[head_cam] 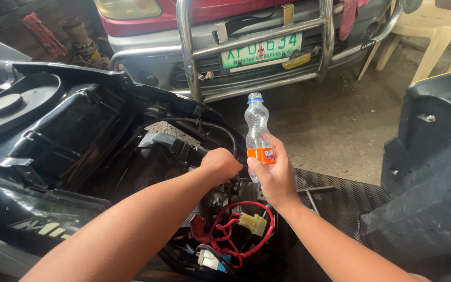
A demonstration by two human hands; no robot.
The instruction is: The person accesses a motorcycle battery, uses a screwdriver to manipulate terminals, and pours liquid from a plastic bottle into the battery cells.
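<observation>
— What do we see in our right hand (273, 175)?

— We hold a small clear plastic bottle (257, 130) with a blue cap and an orange label, standing straight up, fingers wrapped round its bottom part.

— And our left hand (220, 166)?

— It sits at nine o'clock from the bottle, curled into a fist down in the open black scooter body (69, 130). We cannot tell if it holds anything. Red wires (230, 230) lie at six o'clock.

Orange bottle label (261, 153), green plate (261, 50)
</observation>
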